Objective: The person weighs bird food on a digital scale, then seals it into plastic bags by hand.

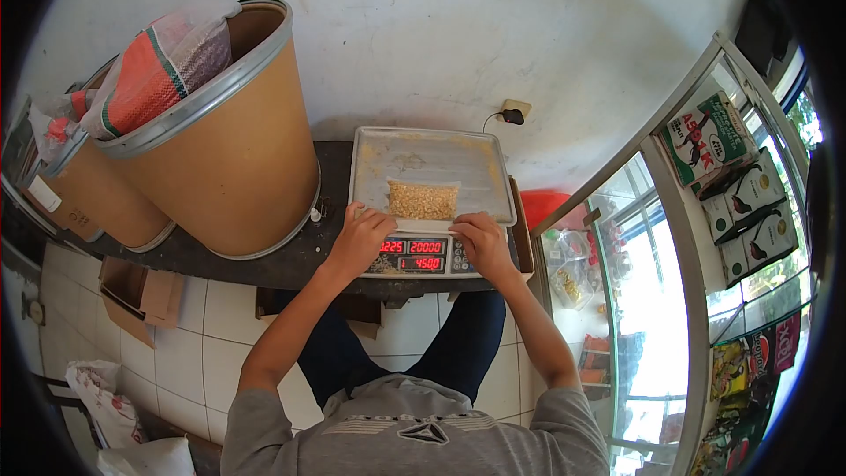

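A small clear bag of yellowish grain (423, 200) lies on the front part of the scale's metal tray (432, 150). My left hand (363, 234) has its fingers pinched on the left end of the bag's flat top edge. At the right end of that edge, my right hand (480, 236) pinches the plastic in the same way. Between my hands, the red digits of the scale display (421, 248) are lit, reading 20000 and 450.0 in part.
Tall brown drums (238, 132) stand at the left, with a red and white woven sack (150, 79) in the nearest. A glass display case (656, 300) with packets is at the right. Behind the scale, a plug (513, 115) sits in the wall. Cardboard boxes (141, 291) lie below.
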`<action>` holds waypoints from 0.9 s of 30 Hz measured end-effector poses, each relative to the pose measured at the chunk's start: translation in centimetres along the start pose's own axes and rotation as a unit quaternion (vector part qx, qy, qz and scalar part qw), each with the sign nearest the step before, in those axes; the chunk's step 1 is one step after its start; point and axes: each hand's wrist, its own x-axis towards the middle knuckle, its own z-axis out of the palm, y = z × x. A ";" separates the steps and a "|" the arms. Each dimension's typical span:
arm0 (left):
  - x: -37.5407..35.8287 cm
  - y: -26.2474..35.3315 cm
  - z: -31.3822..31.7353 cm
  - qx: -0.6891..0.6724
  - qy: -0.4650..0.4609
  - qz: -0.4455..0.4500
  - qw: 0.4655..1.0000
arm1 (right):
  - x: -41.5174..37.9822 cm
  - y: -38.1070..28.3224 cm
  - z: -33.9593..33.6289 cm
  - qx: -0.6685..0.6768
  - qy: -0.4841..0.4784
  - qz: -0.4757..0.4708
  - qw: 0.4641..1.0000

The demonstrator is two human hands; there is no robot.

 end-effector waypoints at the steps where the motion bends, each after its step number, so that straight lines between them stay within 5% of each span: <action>1: 0.1 0.0 0.0 -0.001 -0.011 -0.008 1.000 | -0.1 0.1 0.1 0.001 -0.001 0.005 1.000; 9: 1.1 0.1 -0.9 -0.036 -0.007 -0.072 0.997 | 0.1 0.8 0.0 -0.008 -0.014 0.056 0.998; 14: 1.7 -0.3 -0.8 -0.062 -0.004 -0.135 0.989 | 0.3 1.3 1.3 0.140 0.069 0.209 0.965; 18: 2.0 -0.7 -0.3 -0.153 0.031 -0.179 0.972 | 0.6 0.9 0.4 0.091 -0.009 0.307 0.947; 20: 2.0 -0.7 -0.3 -0.193 0.045 -0.192 0.961 | 0.1 1.3 0.9 0.211 0.015 0.354 0.911; 27: 1.6 -1.0 -0.1 -0.263 0.073 -0.189 0.943 | -0.6 1.7 1.4 0.247 0.030 0.325 0.912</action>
